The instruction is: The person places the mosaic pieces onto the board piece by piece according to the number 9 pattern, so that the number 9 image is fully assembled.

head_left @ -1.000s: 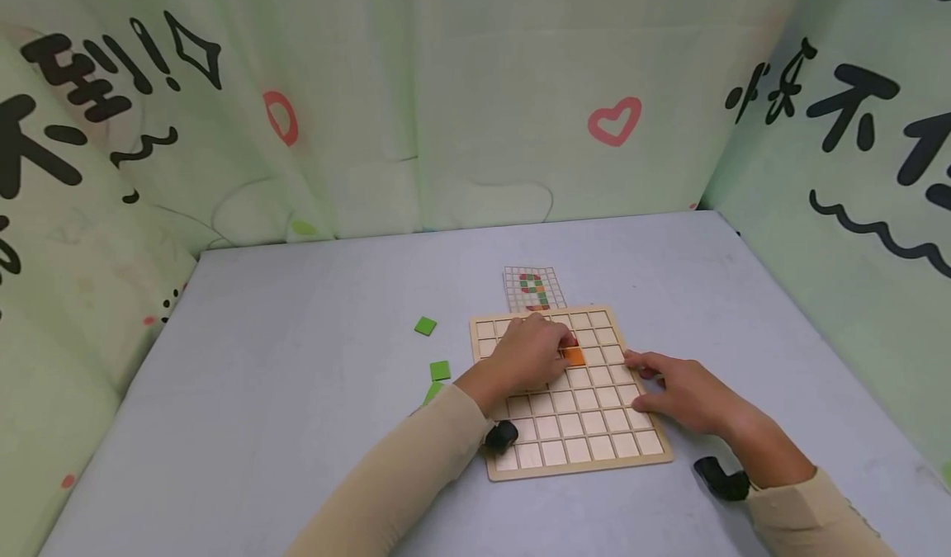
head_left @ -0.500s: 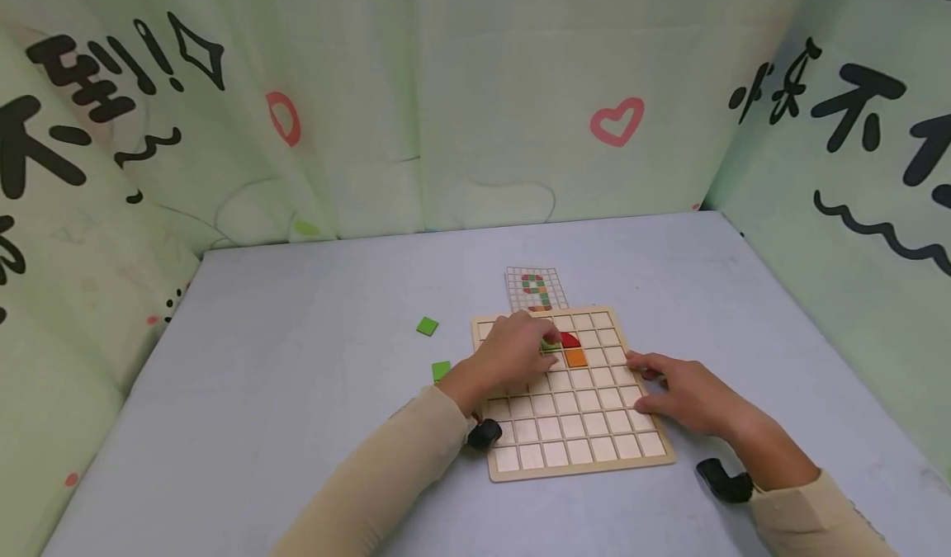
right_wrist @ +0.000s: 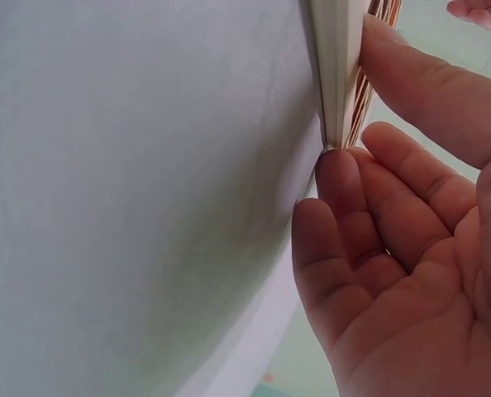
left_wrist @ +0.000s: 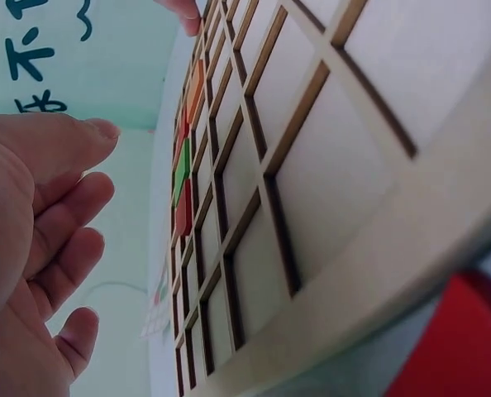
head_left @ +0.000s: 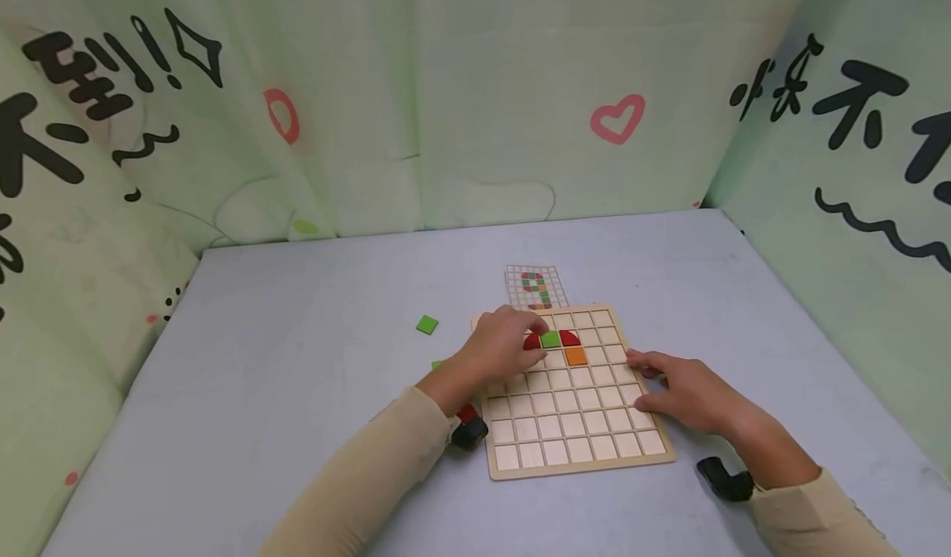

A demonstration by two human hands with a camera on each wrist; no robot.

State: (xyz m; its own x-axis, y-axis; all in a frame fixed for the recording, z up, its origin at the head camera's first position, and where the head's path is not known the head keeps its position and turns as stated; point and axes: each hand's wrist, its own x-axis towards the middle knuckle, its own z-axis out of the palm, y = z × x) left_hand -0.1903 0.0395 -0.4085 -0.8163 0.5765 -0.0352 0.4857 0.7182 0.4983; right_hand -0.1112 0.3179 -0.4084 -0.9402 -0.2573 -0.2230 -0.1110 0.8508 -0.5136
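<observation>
A wooden grid board (head_left: 603, 448) lies on the table with several coloured tiles in its upper cells. Its top coloured row has a green square tile (head_left: 550, 340) between a left red rounded tile (head_left: 531, 342) and a right red rounded tile (head_left: 570, 338). Below the right one sits an orange square tile (head_left: 576, 356). My left hand (head_left: 505, 346) hovers by the left red tile; in the left wrist view its fingers are loosely bent, holding nothing and apart from the board. My right hand (head_left: 691, 388) touches the board's right edge with thumb and fingertips spread along it.
Behind the board lies a gridded pattern card (head_left: 553, 280). One loose green tile (head_left: 427, 324) is on the table to the left; another shows partly behind my left wrist. Beside the board's left edge is a loose red piece (left_wrist: 456, 356). Printed curtains surround the table.
My left hand has moved left across the board, away from the right red and orange tiles, uncovering them, then the green tile and part of the left red one. My right hand stays at the edge.
</observation>
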